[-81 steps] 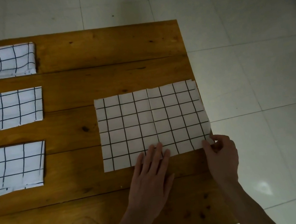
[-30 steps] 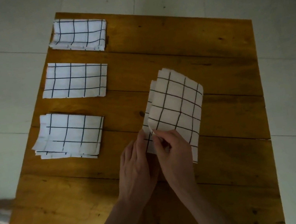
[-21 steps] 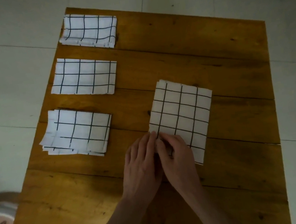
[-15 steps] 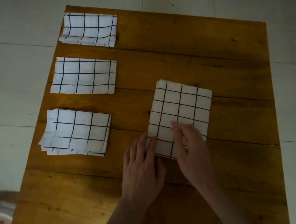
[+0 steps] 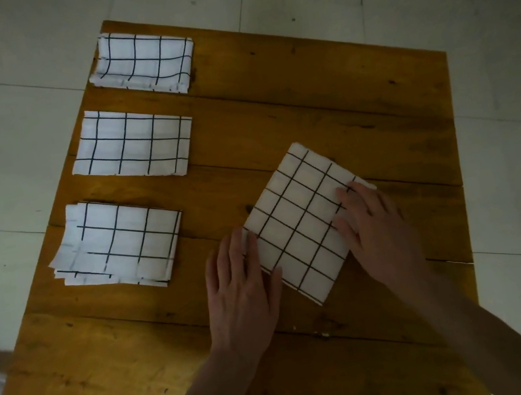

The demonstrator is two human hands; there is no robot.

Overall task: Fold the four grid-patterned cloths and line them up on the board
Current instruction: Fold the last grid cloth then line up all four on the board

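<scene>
The fourth cloth (image 5: 304, 221) lies folded on the board (image 5: 303, 88), turned crooked like a diamond, with its long way running from near you up and to the right. Your left hand (image 5: 239, 289) lies flat on its left edge and your right hand (image 5: 377, 230) lies flat on its right corner, fingers straight, gripping nothing. The three folded cloths (image 5: 132, 142) sit in a row well off to the left, so your left hand is nearer that row.
</scene>
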